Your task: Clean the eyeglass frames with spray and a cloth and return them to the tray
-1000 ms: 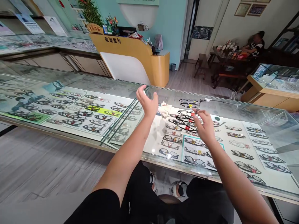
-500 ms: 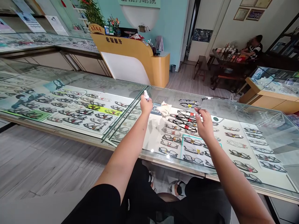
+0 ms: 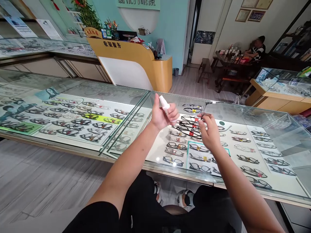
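My left hand (image 3: 164, 115) is wrapped round a small white spray bottle (image 3: 164, 103), which tilts with its top toward the upper left. The thumb stands up beside the bottle. My right hand (image 3: 209, 131) pinches a thin-framed pair of glasses (image 3: 203, 111) above the glass counter; a slim part with a white end (image 3: 213, 102) reaches to the right. The frame is nearly edge-on, so its lenses are hard to make out. Beneath both hands, dark eyeglasses (image 3: 189, 131) with red tags lie in rows at the counter.
The glass display counter (image 3: 155, 164) runs across in front of me, with many spectacle frames inside. A wooden cashier desk (image 3: 162, 72) stands behind it. At the back right a person (image 3: 258, 48) sits at a dark table. A smaller showcase (image 3: 274, 98) is on the right.
My left hand has moved right and turned, tilting the spray bottle; it now covers the spot where a pale cloth lay. My right hand stays nearly in place, still holding the glasses.
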Demonstrator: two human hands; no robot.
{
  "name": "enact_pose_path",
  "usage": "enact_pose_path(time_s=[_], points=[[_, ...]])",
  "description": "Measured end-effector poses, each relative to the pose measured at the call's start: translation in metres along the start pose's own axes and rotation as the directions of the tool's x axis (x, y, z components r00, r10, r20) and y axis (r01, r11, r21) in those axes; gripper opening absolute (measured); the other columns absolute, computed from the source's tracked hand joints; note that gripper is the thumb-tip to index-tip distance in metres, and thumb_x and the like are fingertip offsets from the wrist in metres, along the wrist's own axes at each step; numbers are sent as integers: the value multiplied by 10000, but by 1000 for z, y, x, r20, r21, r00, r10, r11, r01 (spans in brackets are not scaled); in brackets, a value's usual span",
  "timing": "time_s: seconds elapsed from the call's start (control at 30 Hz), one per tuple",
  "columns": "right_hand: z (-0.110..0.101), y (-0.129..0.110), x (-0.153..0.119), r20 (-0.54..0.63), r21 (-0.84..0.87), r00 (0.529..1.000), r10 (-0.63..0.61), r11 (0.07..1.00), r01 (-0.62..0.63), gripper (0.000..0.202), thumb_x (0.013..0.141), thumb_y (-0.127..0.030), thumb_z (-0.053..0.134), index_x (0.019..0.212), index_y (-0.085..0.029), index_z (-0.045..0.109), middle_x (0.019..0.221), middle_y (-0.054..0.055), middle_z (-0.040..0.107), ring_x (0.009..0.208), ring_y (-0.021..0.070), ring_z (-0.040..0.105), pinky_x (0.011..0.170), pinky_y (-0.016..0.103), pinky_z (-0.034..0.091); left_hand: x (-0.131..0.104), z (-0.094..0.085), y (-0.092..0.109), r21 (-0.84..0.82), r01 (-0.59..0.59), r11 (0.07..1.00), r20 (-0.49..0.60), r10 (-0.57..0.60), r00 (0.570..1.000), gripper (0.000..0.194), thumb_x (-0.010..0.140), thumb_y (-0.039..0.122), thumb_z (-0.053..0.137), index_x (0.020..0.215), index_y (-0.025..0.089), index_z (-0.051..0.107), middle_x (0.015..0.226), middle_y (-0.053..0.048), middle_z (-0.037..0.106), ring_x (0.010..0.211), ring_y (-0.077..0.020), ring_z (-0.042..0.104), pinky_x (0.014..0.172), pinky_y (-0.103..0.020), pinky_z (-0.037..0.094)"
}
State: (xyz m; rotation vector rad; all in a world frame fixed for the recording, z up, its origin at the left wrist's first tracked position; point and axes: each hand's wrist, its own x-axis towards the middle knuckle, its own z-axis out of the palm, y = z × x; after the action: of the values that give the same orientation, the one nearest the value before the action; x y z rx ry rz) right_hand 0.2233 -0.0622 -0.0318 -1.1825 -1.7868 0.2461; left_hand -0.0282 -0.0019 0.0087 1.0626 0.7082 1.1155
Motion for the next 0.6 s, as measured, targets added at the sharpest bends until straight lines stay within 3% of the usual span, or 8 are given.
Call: enact_pose_path(time_s=[0.13,0.3,0.4,0.47,0.53,0.6], points=[[-2,-5,-2,48,51,999,12,999,-15,311,1132,-450,447,1249,-278,678,1309,141,734,1232,339,689,1056,527,544,-7,13,-10,-39,180,983,158,-172,972,938,491,1220,146,505,292,281,412,8,174,398,-152,267,359,-337,218],[-4,-14,-4,176,304,981,86,943,-137,336,1127,-523,479,1242,-291,693,1265,95,734,1120,288,720,1010,477,559,-4,10,-16,-28,251,968,230,-238,944,932,473,1213,71,479,303,268,393,12,140,381,-149,231,364,-348,213],[-7,-21,-3,285,485,945,159,826,-286,396,1064,-635,575,1170,-288,734,1186,76,745,1012,266,719,909,436,587,-4,16,-17,47,158,986,249,-165,954,949,544,1208,158,484,287,378,424,-8,257,396,-151,293,398,-347,234],[-9,-25,-2,346,549,918,193,752,-365,433,1013,-682,638,1121,-280,755,1177,74,750,980,258,717,855,416,597,-5,23,-20,141,42,989,217,-72,973,934,621,1171,359,525,254,512,473,-23,369,428,-143,348,436,-335,247],[-11,-27,-1,406,573,896,181,713,-404,427,1009,-675,653,1115,-278,768,1187,73,752,982,251,722,838,402,599,-5,29,-25,221,-49,974,158,14,987,874,692,1095,506,577,234,607,510,-24,433,450,-132,381,463,-326,259],[-11,-27,-1,451,582,881,144,701,-413,390,1041,-630,633,1154,-284,775,1192,69,753,1005,245,728,847,393,597,-5,33,-29,283,-96,954,111,67,992,850,734,1057,533,578,227,629,514,-23,448,456,-129,399,473,-324,261]])
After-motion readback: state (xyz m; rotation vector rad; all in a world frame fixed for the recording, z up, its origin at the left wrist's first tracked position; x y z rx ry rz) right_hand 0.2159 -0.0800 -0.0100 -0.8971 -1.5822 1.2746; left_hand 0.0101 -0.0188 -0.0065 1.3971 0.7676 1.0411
